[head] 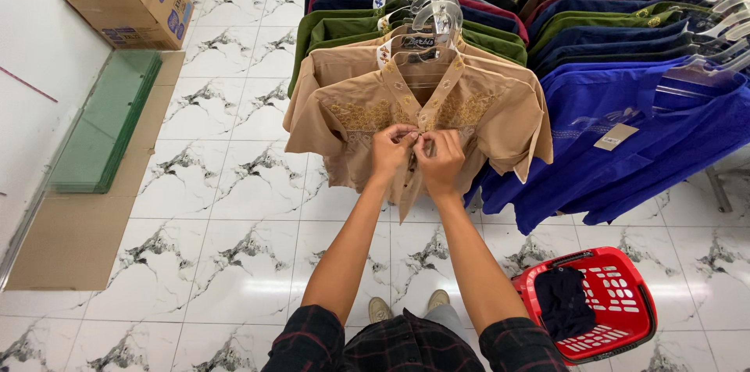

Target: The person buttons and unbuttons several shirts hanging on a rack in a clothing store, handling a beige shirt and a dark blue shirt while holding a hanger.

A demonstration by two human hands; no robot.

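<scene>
**Fastening the front of a tan shirt on the rack**

A tan short-sleeved shirt (375,110) with gold embroidery hangs on a clear plastic hanger (426,20) at the front of a crowded rail. My left hand (392,152) and right hand (440,159) meet at its placket, fingertips pinched on the fabric around a button, mid-chest. I judge this button half done; next comes a fine push through the hole. Green, maroon and navy shirts hang behind, blue shirts (625,122) to the right. A red basket (625,325) sits near right on the marble-tiled floor; a cardboard box (144,8) stands far left.
</scene>
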